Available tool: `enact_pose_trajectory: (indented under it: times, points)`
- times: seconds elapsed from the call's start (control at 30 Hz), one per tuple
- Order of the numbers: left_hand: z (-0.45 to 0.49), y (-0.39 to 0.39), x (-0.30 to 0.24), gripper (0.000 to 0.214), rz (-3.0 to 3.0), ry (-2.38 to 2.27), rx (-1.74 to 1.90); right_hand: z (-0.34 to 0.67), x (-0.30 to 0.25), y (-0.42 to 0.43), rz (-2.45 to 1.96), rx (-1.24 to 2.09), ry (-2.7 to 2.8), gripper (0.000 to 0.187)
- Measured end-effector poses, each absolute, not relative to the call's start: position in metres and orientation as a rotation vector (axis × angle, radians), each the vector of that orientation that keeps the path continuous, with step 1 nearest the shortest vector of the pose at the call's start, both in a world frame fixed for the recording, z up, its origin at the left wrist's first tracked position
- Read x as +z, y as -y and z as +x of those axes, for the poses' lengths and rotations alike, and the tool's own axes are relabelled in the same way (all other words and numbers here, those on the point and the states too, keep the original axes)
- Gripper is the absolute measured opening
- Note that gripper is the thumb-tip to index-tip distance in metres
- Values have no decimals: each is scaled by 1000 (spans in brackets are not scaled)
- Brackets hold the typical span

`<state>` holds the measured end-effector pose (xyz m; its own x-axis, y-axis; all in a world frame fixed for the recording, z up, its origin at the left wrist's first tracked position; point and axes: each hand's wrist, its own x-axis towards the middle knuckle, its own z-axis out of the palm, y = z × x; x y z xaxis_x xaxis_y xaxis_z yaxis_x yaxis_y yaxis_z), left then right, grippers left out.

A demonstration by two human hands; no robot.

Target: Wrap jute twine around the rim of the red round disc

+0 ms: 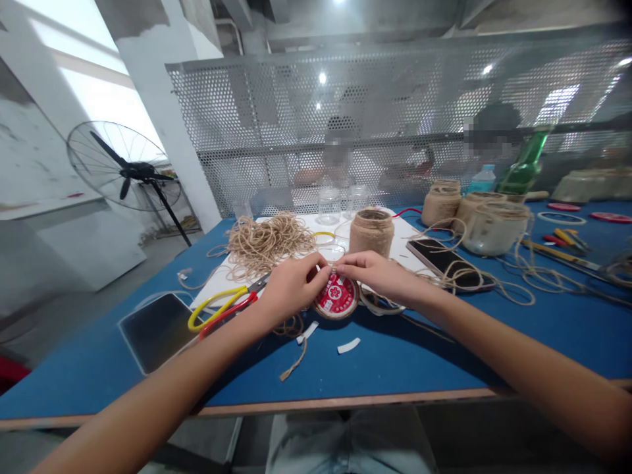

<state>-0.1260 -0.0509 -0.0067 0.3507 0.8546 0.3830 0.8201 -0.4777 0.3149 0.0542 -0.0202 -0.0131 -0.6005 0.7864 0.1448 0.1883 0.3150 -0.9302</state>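
A round tape roll (336,297) with a red, flower-marked label is held just over the blue tabletop. My left hand (292,284) is closed, thumb and fingers pinching at the roll's upper left rim. From the other side my right hand (378,275) pinches at the top of the same rim, its fingertips almost meeting the left ones. What lies exactly between the fingertips is too small to see. Right behind stands a twine-wrapped jar (371,234). Scissors (227,308) with yellow and red handles lie by my left wrist. Another ring-shaped roll (382,304) sits partly under my right hand.
Loose twine (269,240) is heaped at back left on white paper. A tablet (155,329) lies left, a phone (447,263) right. Twine-wrapped jars (441,203), a glass jar (496,229) and a green bottle (526,161) stand right. White strips (349,345) lie in front. A perforated metal screen (276,125) rises behind.
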Motion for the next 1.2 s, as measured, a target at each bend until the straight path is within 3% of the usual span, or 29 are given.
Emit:
enact_pose_trajectory:
  times: [0.53,0.87,1.03,1.2]
  points:
    - [-125,51,-6,26,2540,-1523,812,53,-4,28,-940,996,2096,24]
    - [-128,49,-8,27,2556,-1546,834,53,-14,26,-821,1218,2008,25]
    - [-131,46,-6,29,2450,-1378,945,54,-15,24,-741,1314,1997,31]
    - [-132,40,-8,32,2239,-1212,968,55,-17,21,-731,1410,1923,24]
